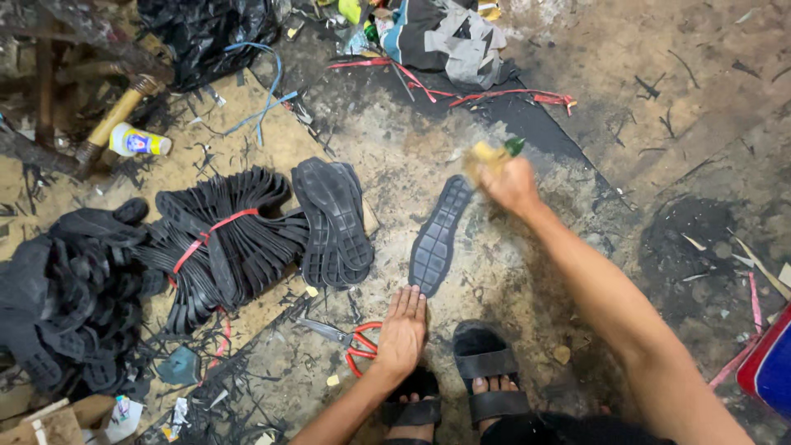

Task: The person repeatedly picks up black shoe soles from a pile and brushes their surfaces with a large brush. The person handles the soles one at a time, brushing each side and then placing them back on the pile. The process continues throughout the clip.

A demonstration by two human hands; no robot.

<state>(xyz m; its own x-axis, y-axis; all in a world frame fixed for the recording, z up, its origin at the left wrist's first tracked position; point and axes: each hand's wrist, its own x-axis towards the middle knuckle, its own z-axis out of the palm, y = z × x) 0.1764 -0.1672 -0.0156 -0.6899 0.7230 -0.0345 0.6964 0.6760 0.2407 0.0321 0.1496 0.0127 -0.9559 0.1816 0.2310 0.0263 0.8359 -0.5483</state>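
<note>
Nearest to us, our feet in black sandals [486, 375] rest on the dirty floor [659, 82], and just ahead of them our left hand [402, 330] lies flat with fingers stretched, its tips touching the heel end of a single black shoe sole [437, 235] that lies tread-up on the ground. Our right hand [511, 185] is clenched around what looks like a yellowish brush or rag [486, 155] with a green tip, though blur makes it hard to tell, held at the far end of that sole. Red-handled scissors [350, 338] lie just left of our left wrist. Farther left we see a stack of black soles [334, 218] and a bundle of soles tied with a red band [218, 247].
</note>
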